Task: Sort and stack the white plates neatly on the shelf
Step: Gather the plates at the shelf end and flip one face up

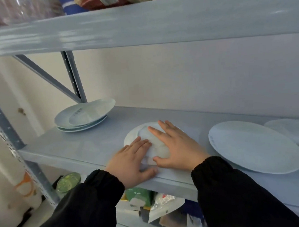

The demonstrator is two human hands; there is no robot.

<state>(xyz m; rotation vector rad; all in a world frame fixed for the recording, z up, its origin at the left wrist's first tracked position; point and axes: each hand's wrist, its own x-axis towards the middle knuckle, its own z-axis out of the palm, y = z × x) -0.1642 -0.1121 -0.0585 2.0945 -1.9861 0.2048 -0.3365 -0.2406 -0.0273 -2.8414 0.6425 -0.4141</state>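
Observation:
A small white dish (157, 148) lies upside down on a white plate (131, 137) near the front middle of the grey shelf (79, 145). My left hand (132, 161) presses flat on its left side, fingers together. My right hand (176, 145) lies flat over its right side with fingers spread, thumb hooked at its near rim. A stack of white plates (84, 115) with a smaller dish on top sits at the back left. A large white plate (255, 146) lies to the right, overlapping other plates (293, 129) at the frame edge.
The upper shelf board (138, 24) hangs low overhead, with bags and packages on it. A diagonal brace and upright post (72, 76) stand behind the left stack. Below the shelf are packets and a green-lidded jar (68, 182). The wall is close behind.

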